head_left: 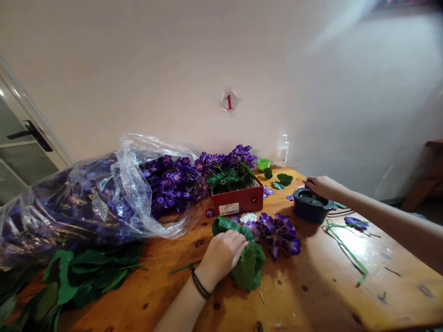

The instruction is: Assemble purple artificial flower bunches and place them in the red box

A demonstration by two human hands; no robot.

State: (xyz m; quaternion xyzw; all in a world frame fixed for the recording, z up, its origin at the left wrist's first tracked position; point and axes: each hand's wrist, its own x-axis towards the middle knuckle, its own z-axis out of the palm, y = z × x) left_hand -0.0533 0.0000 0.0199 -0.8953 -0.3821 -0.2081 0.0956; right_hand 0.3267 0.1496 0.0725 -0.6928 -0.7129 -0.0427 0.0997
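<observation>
A: What does the head camera show?
B: The left hand [221, 256] is cupped over artificial green leaves [248, 269] on a wooden worktop [332, 295], just beside a spray of purple artificial flowers [277, 233].
A: And its grip?
B: Narrow, curled down on the leaves. I can't tell whether it's actually holding them.
A: The right hand [320, 186]?
B: It's on top of a round dark blue tub [310, 207], its grip too hidden to tell.
A: What's nearby?
B: A red box [237, 201] holding leaves and flowers, and a clear plastic bag [86, 203] stuffed with purple flowers further left.
</observation>
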